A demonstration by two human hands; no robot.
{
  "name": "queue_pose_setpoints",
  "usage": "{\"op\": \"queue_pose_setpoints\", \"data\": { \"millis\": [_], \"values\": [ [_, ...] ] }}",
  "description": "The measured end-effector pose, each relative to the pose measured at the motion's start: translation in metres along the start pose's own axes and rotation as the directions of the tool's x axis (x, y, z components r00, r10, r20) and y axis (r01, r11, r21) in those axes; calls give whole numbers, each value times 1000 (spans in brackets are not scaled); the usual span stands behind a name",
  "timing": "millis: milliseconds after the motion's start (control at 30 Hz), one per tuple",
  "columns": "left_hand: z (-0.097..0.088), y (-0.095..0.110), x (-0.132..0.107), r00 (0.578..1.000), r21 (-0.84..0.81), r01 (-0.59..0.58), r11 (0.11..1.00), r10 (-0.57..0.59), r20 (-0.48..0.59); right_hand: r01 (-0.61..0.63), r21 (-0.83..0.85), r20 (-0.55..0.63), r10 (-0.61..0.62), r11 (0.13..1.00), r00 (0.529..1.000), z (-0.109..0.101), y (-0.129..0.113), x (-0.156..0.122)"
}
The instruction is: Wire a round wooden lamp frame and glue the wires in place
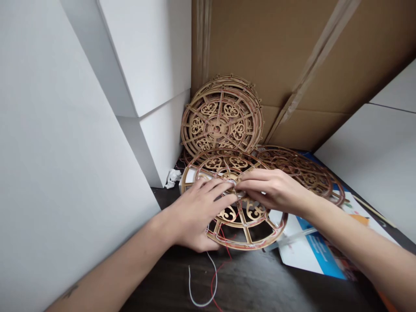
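Gold openwork disc (pixel 230 176) mid-frame, just below ctr, tilted, both hands on it. L hand (pixel 203 212) comes in from 8 o'clock: thumb by the rim approx 7 o'clock, fingers across the face to the hub, grasping the disc. R hand (pixel 273 186) comes in from 4 o'clock, fingertips bunched at the hub; can't tell what, if anything, is pinched btwn them. White wire (pixel 203 305) loops down at 7 o'clock, red wire (pixel 212 281) hangs just beside it, both over the dark table (pixel 256 277). White box (pixel 189 175) edge shows under the disc approx 10 o'clock.

Stack (pixel 216 125) of similar discs at 12 o'clock, leaning on cardboard (pixel 247 47). Flatter pile (pixel 302 173) at 2 o'clock, behind R hand. Blue/white printed sheet (pixel 312 247) at 4 o'clock, partly under R forearm. Crumpled tissue (pixel 172 177) at 9–10 o'clock, next to tall white boxes (pixel 156 56).
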State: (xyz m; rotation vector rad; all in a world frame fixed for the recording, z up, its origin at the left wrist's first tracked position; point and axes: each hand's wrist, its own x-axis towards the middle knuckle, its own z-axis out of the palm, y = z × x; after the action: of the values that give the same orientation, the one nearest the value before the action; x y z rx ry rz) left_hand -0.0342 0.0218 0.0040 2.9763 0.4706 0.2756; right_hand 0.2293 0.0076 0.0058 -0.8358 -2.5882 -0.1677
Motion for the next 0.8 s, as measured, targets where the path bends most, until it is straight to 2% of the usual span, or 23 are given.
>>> {"op": "queue_pose_setpoints", "data": {
  "millis": [133, 367, 600, 800],
  "values": [
    [0, 1, -1, 1000, -3, 4, 1000, -4, 2, 13, -25, -14, -13, 1000, 1000, 1, -1, -2],
    [1, 0, 0, 1000, -4, -1, 1000, 1, -9, 51, -101, 117, -39, 994, 992, -5, -5, 6],
    [0, 0, 0, 1000, 9, 7, 1000, -7, 10, 40, -60, -56, -44, 997, 997, 5, -2, -1],
    [0, 1, -1, 1000, 0, 2, 1000, -2, -1, 62, -93, 16, -60, 994, 998, 2, -4, 1]
  ]
}}
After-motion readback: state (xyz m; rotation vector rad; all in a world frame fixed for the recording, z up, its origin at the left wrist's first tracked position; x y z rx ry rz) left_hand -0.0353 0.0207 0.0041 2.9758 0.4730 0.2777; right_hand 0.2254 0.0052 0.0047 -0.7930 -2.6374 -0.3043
